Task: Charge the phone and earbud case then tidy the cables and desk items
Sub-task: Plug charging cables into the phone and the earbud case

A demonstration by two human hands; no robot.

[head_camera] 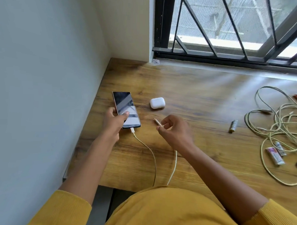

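Wooden and warmly grained, the desk [202,149] is running from the near edge out to a barred window [234,27], with a pale wall closing off its left side. Nearest the body, two pale cables are climbing over the front edge: the first cable [150,152] is leading up to the phone [125,107], where its plug is already sitting in the bottom port, and the second cable [173,167] is passing under the right wrist. The left hand [113,121] is gripping the phone's lower end, thumb lying across the dark screen, holding it against the desk. The right hand [172,129] is pinching the second cable just behind its connector [158,122], the bare tip pointing up and left toward the earbud case [157,103], which is lying lid shut a little beyond, apart from both hands. Judging from this, the phone half is looking done and the case is coming next. To do it well, the left hand should be letting go of the phone and steadying the case, since so light a thing would likely be sliding away under a push; its port is not showing, so it may need turning first. Farther right, a battery [233,126], small wrapped packets [274,156] and a loose cable tangle [281,129] are waiting for tidying.
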